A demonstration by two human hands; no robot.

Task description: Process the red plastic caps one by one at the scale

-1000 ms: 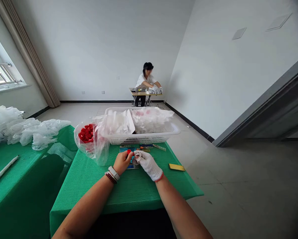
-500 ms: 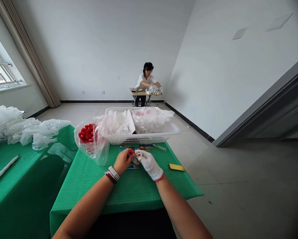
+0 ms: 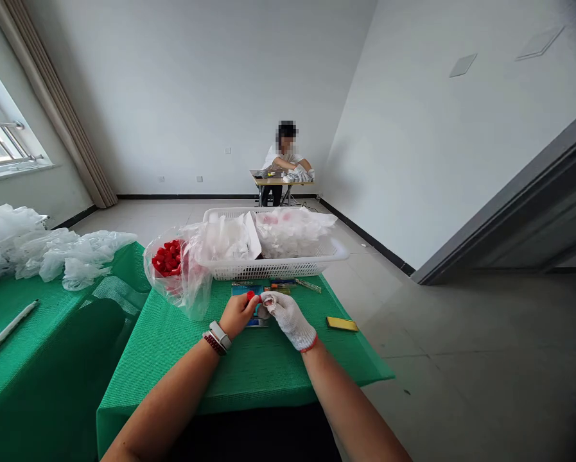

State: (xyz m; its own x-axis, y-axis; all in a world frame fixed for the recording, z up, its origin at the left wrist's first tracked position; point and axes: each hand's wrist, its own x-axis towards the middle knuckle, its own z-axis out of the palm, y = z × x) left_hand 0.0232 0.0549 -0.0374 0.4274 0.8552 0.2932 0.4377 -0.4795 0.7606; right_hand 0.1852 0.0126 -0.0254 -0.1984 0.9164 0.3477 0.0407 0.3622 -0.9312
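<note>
My left hand (image 3: 237,313), bare with a watch and a bracelet at the wrist, pinches a small red cap (image 3: 250,296) at its fingertips. My right hand (image 3: 286,316) wears a white knit glove and is closed on a small pale piece that meets the cap; I cannot make out what it is. Both hands hover together over a blue card (image 3: 249,307) lying on the green-covered table (image 3: 249,372). A clear plastic bag with several red caps (image 3: 168,258) stands to the left of my hands.
A white plastic basket (image 3: 273,264) filled with clear plastic bags stands just beyond my hands. A yellow flat item (image 3: 341,324) lies at the right. A second green table (image 3: 32,346) at the left holds crumpled plastic and a pen (image 3: 8,331). Another person sits at a far desk (image 3: 282,181).
My hands have stayed together over the blue card, with only small finger movements around the red cap.
</note>
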